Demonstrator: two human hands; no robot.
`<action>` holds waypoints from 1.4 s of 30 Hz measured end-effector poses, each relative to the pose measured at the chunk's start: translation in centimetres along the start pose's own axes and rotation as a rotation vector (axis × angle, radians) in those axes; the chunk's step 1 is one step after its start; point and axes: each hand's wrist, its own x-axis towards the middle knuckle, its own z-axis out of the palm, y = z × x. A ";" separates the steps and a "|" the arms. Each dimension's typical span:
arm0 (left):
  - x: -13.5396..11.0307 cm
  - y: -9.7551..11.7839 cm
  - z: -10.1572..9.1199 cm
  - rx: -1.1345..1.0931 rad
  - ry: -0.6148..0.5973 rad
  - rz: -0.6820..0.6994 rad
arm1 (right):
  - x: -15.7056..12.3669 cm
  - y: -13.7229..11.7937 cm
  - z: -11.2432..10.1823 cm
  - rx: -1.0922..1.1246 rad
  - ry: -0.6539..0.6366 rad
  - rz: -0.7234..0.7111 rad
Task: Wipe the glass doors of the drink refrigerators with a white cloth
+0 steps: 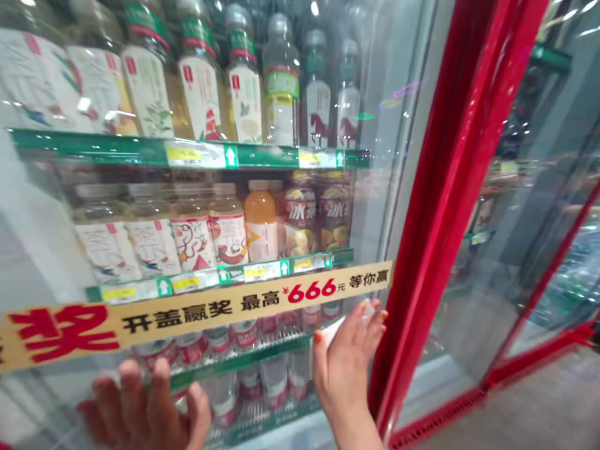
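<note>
Left hand open, fingers spread, at the glass cooler door; contact unclear. Bottled drinks on shelves behind the glass, above both hands. Right hand closed on a white strip, kind unclear, near the glass. Red door frame just right of that hand.

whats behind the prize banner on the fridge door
Behind the yellow banner are red-labelled bottled drinks on a green-edged shelf; the strip hides their upper parts.
</note>
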 end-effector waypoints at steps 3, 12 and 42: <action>1.0 1.4 1.0 0.137 0.117 -0.020 | 4.7 -1.7 -0.6 0.042 0.068 -0.030; 4.0 3.8 -0.4 0.146 0.163 0.142 | 8.7 -2.8 -1.7 0.012 0.105 -0.486; 15.4 4.5 -4.1 -0.363 0.084 0.066 | 16.4 -18.3 -3.5 0.592 -0.182 -1.190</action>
